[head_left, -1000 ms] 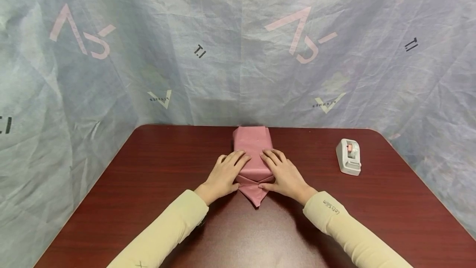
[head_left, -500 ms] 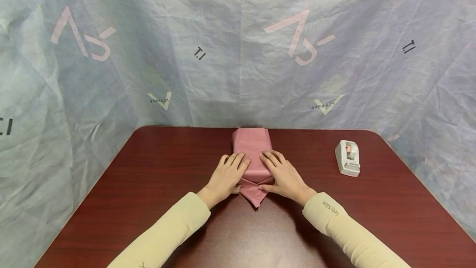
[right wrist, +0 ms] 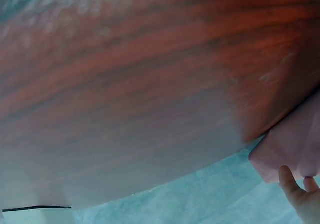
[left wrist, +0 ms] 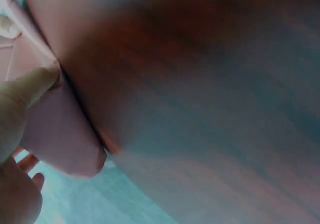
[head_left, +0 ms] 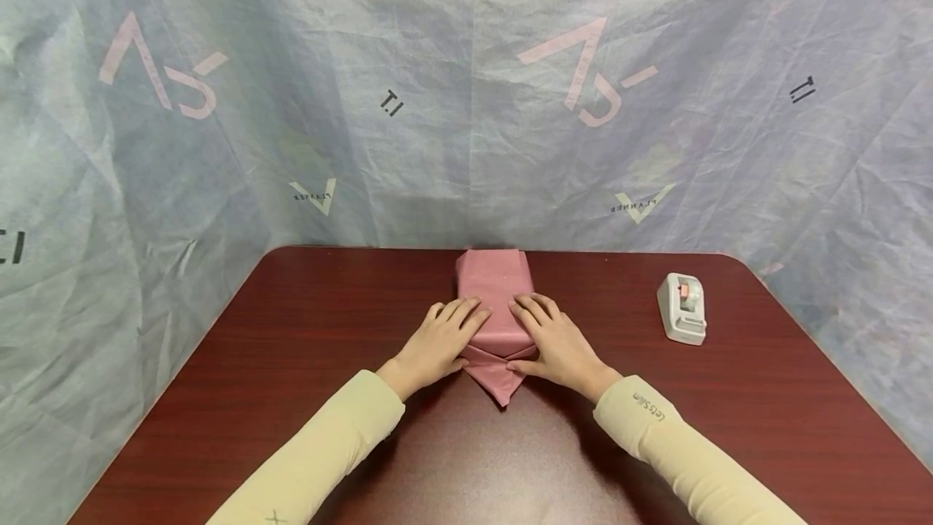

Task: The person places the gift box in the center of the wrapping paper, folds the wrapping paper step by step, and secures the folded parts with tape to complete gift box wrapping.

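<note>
A box wrapped in pink paper (head_left: 496, 274) lies lengthwise at the far middle of the table. From its near end a pointed paper flap (head_left: 501, 385) sticks out toward me. My left hand (head_left: 436, 344) holds the box's left side, fingers over the top edge and thumb by the flap's left fold. In the left wrist view, the left thumb (left wrist: 35, 84) presses on the folded paper. On the other side my right hand (head_left: 560, 347) grips the right edge, fingers on top and thumb on the flap. What lies under the paper is hidden.
A white tape dispenser (head_left: 683, 309) stands on the right of the dark red wooden table (head_left: 328, 306). Grey printed cloth (head_left: 423, 144) hangs behind the table's far edge and along both sides.
The left hand and its thumb have shifted slightly outward and away from me along the flap's left fold. My right hand and the box look unmoved.
</note>
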The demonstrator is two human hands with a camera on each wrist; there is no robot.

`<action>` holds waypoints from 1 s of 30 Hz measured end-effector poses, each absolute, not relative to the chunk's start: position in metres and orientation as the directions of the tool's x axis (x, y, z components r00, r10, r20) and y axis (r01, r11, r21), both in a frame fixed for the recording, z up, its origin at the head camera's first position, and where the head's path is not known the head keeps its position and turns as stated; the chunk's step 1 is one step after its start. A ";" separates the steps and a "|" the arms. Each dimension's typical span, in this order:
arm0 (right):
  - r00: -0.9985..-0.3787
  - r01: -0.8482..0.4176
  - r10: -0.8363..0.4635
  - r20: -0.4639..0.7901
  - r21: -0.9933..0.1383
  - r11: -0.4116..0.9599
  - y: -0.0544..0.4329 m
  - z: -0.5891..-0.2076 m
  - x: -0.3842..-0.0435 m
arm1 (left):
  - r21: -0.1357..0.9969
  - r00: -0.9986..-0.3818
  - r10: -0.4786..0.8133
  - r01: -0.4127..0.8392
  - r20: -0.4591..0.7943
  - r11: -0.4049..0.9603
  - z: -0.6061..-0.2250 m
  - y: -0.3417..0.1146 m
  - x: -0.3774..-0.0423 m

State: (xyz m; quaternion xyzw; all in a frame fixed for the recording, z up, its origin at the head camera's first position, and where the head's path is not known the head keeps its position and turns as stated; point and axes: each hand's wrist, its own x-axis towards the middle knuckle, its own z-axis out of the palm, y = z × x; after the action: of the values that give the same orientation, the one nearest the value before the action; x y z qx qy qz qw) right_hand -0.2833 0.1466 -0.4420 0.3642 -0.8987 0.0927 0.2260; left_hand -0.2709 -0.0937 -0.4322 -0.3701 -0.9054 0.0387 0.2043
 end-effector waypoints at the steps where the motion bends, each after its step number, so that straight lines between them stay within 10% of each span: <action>1: -0.632 -0.698 -0.613 0.474 -0.003 0.716 0.147 -0.442 -0.283 | -0.211 -0.643 0.686 0.659 0.340 0.722 -0.432 -0.094 -0.271; 16: -0.639 -0.690 -0.613 0.464 0.005 0.724 0.147 -0.440 -0.283 | -0.046 -0.657 0.632 0.678 0.412 0.734 -0.436 -0.094 -0.274; 30: -0.637 -0.701 -0.616 0.463 -0.017 0.713 0.148 -0.443 -0.284 | -0.123 -0.723 0.553 0.558 0.414 0.821 -0.436 -0.078 -0.268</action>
State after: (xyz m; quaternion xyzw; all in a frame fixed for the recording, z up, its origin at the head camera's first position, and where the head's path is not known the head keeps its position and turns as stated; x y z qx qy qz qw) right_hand -0.2840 0.1479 -0.4429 0.3661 -0.8995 0.0979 0.2175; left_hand -0.2676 -0.0776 -0.4363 -0.2993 -0.9281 -0.0052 0.2216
